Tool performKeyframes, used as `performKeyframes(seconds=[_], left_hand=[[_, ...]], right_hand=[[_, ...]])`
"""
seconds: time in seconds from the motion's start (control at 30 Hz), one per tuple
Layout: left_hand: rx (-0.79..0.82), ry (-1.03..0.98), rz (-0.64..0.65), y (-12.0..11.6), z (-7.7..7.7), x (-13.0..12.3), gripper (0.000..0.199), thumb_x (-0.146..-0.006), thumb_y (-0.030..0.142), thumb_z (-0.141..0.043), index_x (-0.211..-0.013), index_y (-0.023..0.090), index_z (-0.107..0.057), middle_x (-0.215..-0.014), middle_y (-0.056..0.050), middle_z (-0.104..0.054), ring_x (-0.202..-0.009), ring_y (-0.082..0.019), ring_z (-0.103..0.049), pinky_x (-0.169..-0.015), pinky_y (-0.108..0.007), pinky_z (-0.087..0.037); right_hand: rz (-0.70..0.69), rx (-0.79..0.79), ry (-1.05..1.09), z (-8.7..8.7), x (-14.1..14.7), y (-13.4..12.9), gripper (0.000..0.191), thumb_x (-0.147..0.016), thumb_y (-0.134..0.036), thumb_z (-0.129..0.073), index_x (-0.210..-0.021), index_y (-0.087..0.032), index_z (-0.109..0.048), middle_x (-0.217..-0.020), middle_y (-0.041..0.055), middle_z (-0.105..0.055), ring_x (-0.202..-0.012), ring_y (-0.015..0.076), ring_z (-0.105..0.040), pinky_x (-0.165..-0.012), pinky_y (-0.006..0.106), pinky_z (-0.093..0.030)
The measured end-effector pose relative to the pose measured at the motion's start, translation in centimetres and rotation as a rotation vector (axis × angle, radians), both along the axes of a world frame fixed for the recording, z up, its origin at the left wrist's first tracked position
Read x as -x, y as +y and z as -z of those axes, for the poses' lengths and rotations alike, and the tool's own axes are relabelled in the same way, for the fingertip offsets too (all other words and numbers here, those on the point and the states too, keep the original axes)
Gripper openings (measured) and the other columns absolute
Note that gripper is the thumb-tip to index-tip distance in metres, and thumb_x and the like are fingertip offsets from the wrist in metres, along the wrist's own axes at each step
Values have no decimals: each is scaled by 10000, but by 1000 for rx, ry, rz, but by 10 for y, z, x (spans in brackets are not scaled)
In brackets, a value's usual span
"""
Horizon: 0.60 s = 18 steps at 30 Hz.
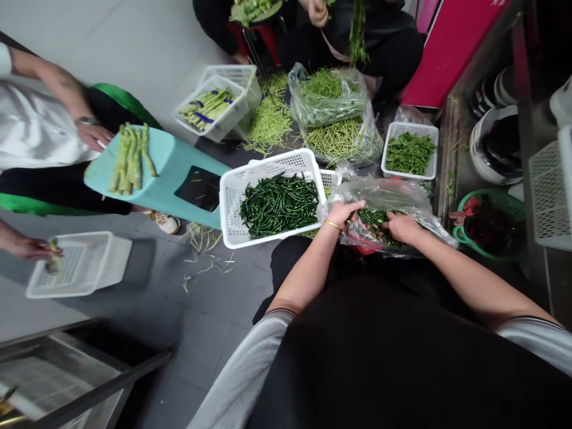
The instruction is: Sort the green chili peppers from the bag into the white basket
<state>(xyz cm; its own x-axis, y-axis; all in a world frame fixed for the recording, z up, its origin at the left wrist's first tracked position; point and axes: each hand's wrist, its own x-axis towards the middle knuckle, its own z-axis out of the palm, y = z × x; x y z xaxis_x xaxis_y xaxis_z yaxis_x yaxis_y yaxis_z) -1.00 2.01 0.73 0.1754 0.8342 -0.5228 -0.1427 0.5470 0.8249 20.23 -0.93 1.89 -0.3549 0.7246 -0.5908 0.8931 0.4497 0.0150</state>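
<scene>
Black clothing (402, 357) at front; both hands at a bag of green chillies.
Left hand (343, 213), with a yellow bangle (333, 224) at the wrist, is closed on the near-left edge of the clear plastic bag (388, 192). Right hand (401, 227) reaches into the bag mouth, fingers curled among the bagged chillies (374, 221); whether it grips any cannot be told. Just left of the bag, a white perforated basket (230, 208) contains loose dark-green chillies (281, 205). Beyond the bag, to the right, a smaller white basket (410, 175) contains leafy greens (411, 152). Beyond the chilli basket, a large clear bag (330, 113) contains thin green stems (337, 140). Farthest, a co-worker's hand (318, 13) is raised near hanging greens (357, 36).
</scene>
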Motion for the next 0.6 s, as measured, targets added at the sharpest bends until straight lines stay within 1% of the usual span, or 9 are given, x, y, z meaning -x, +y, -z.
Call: performKeyframes(seconds=[0.07,0.17,0.23,0.33,0.4,0.43,0.5,0.57,0.6], left_hand=[[16,-9,7,2,-2,-1,281,-705,291,-815,-602,128,-611,-523,-6,-586,-366,-44,-374,-388,-216,-221],[16,-43,32,2,-4,-4,252,-702,276,-815,-648,119,-626,-552,-1,-611,-373,-40,-410,-376,-205,-240],[10,-52,19,1,-6,-4,281,-675,295,-842,-667,119,-623,-532,10,-600,-383,-45,-429,-381,-203,-268],[3,-10,-1,-2,-6,-2,352,-639,350,-872,-632,125,-602,-514,7,-597,-385,-54,-443,-388,-212,-306],[-2,14,4,-3,-3,-1,373,-623,372,-883,-624,126,-603,-512,1,-603,-387,-58,-452,-392,-213,-318],[-1,20,14,-3,-1,-1,375,-616,376,-888,-631,123,-611,-512,-2,-609,-389,-60,-459,-395,-212,-323],[17,25,37,-4,4,-4,366,-606,365,-895,-645,117,-629,-510,-6,-615,-386,-62,-463,-398,-210,-325],[58,24,51,-5,10,-9,350,-599,337,-900,-629,113,-633,-501,-10,-614,-379,-62,-458,-397,-210,-320],[84,21,53,-6,13,-13,343,-592,320,-904,-612,113,-630,-494,-13,-611,-377,-61,-453,-397,-211,-318]], right_hand=[[25,31,-40,-4,-8,4,366,-904,-149,-452,-1111,-158,-753,-1178,181,-602,-958,265,-633,-802,322,-457],[70,-39,28,0,-2,10,385,-953,-213,-421,-1176,-163,-731,-1166,161,-639,-974,246,-653,-837,300,-475],[126,-63,38,11,13,10,378,-972,-240,-421,-1183,-147,-721,-1160,167,-667,-1031,255,-659,-856,296,-488],[223,-64,-24,34,37,5,357,-952,-202,-464,-1179,-53,-697,-1139,243,-678,-1055,293,-671,-850,323,-509],[253,-79,-30,43,42,4,358,-941,-208,-496,-1193,-35,-682,-1141,266,-675,-1046,298,-678,-831,323,-515],[284,-81,-27,44,41,5,354,-937,-237,-517,-1181,-46,-688,-1136,258,-681,-1041,294,-679,-816,313,-513],[358,-52,1,38,32,8,334,-911,-301,-573,-1119,-84,-718,-1085,208,-708,-993,268,-684,-762,278,-498],[392,-8,65,26,21,12,283,-884,-313,-595,-1042,-127,-738,-1003,140,-730,-911,226,-679,-707,248,-465],[377,-1,112,19,16,12,253,-884,-300,-587,-1012,-144,-741,-971,113,-732,-878,208,-669,-696,241,-448]])
